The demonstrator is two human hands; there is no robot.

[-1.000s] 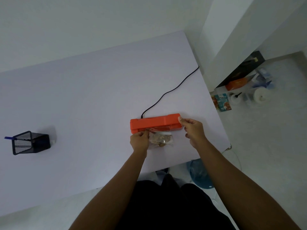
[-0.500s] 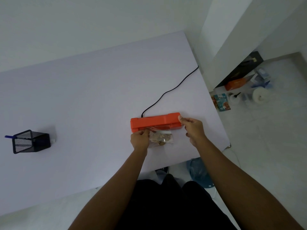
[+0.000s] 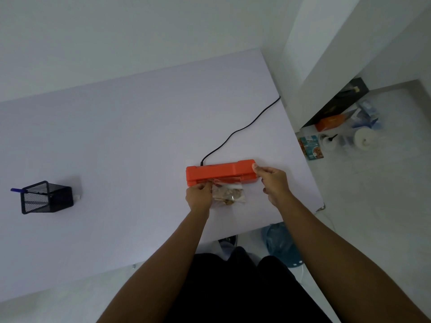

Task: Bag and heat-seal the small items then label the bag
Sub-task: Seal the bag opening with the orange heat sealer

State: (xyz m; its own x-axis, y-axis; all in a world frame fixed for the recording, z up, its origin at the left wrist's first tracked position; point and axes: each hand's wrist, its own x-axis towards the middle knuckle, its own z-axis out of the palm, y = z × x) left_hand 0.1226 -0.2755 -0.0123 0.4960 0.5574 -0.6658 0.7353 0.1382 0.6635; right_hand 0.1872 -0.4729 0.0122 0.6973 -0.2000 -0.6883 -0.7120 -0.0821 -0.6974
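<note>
**Sealing step: bag mouth in the sealer**

Head view: My left hand (image 3: 198, 198) pinches the left edge of the clear bag (image 3: 229, 194), fingers closed on the plastic. The bag lies on the table (image 3: 116, 148) just in front of the orange sealer (image 3: 220, 171), with its open top edge tucked under the sealer's front lip. The small brownish items (image 3: 227, 195) sit bunched in the lower part of the bag, clear of the lip. My right hand (image 3: 273, 181) is at the sealer's right end, thumb tip touching the corner, fingers loosely curled and holding nothing I can make out. The power cord (image 3: 240, 130) runs from the sealer's back off the far table edge.

Judgement: bagging looks done, sealing is in hand, labelling not yet begun. The next move calls for pressing the sealer's lid down evenly while my left hand keeps the bag mouth flat. A mesh pen holder (image 3: 45, 197) stands well apart on the left, likely for the labelling.
</note>
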